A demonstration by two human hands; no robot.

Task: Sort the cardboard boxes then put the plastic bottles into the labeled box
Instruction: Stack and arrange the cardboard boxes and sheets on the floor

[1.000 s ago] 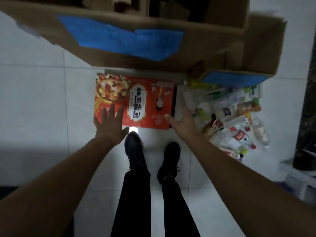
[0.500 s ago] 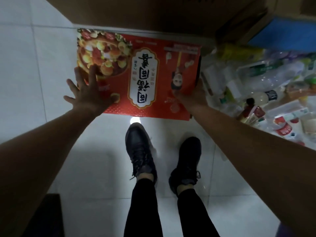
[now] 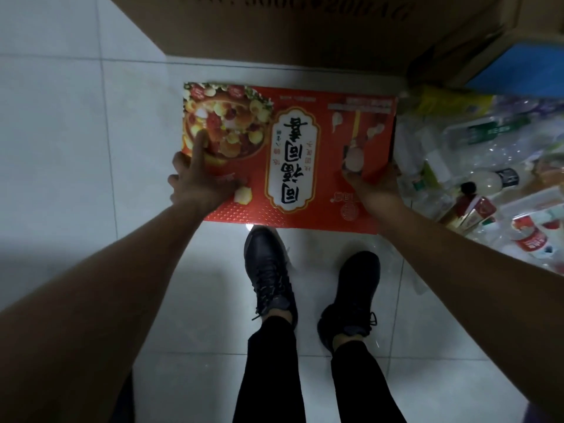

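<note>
brown carton [image 3: 305,32]: top cropped | plastic bottles [image 3: 476,166]: blurred, right edge cut | labels unreadable

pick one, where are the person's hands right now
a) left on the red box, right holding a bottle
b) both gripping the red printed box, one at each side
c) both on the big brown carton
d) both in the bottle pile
b: the left hand and the right hand clasp opposite sides of the red printed box; the plastic bottles lie untouched beside it.

arms [image 3: 122,285]: bare, no sleeves | trousers [image 3: 271,377]: black | shoes [image 3: 270,276]: black (laced)
</note>
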